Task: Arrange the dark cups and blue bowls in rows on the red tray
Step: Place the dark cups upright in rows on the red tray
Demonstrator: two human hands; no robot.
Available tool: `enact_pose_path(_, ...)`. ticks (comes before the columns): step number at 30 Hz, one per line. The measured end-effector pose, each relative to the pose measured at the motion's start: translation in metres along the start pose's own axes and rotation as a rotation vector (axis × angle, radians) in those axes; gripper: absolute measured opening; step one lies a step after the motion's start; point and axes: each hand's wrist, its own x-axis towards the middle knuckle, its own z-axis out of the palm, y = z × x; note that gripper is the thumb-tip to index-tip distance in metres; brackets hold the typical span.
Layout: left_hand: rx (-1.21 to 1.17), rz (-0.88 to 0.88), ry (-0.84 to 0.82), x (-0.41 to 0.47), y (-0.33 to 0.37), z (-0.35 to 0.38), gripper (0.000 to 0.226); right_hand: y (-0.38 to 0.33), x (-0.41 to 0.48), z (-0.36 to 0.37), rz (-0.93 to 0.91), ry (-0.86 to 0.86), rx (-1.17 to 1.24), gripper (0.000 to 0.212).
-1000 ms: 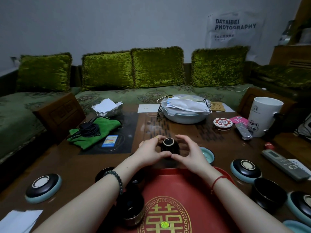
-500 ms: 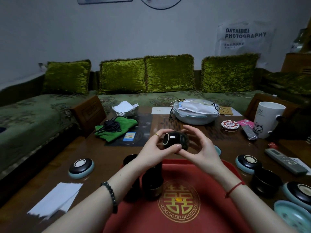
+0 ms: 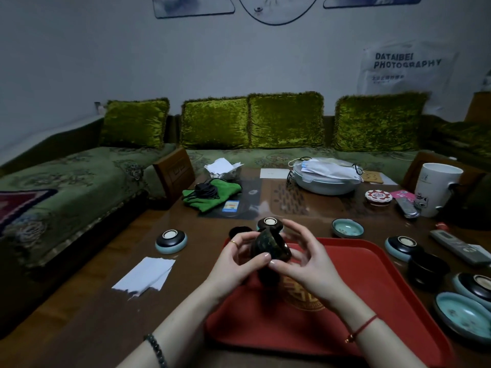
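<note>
Cup (image 3: 271, 247) is turning over, left hand (image 3: 233, 261) and right hand (image 3: 310, 264) fingers (image 3: 255, 261) pinching it; level before lowering to tray (image 3: 372, 264) beneath.

The tray (image 3: 372, 274) lies on the table (image 3: 93, 309), and the left hand (image 3: 233, 261) and right hand (image 3: 305, 261) hold a cup (image 3: 271, 248) over the tray's far left corner. Just behind that corner stand a second cup (image 3: 239, 231) and a bowl (image 3: 270, 223); another bowl (image 3: 171, 241) sits well left of the tray with a paper sheet (image 3: 144, 274) before it. Right of the tray a third cup (image 3: 427, 269) stands between a farther bowl (image 3: 403, 247) and a nearer bowl (image 3: 475, 286)
</note>
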Motion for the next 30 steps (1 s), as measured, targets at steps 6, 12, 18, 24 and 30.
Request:
enact_pose_path(6,0.138,0.05,0.048,-0.035,-0.007,-0.019,0.037,0.01,-0.016,0.031,0.033,0.031,-0.049,0.073)
enact_pose_path(12,0.252,0.001,0.06,-0.056,-0.018,-0.034,0.045,0.024,-0.028,0.054,0.054,0.059,-0.145,0.07)
enact_pose_path(18,0.376,-0.005,0.047,-0.067,-0.031,-0.045,0.049,0.038,-0.036,0.069,0.101,0.064,-0.231,0.067)
enact_pose_path(24,0.446,-0.029,0.068,-0.071,-0.038,-0.051,0.05,0.043,-0.033,0.074,0.128,0.024,-0.33,0.069)
enact_pose_path(30,0.484,-0.046,0.08,-0.072,-0.042,-0.054,0.051,0.046,-0.03,0.076,0.155,0.006,-0.325,0.069)
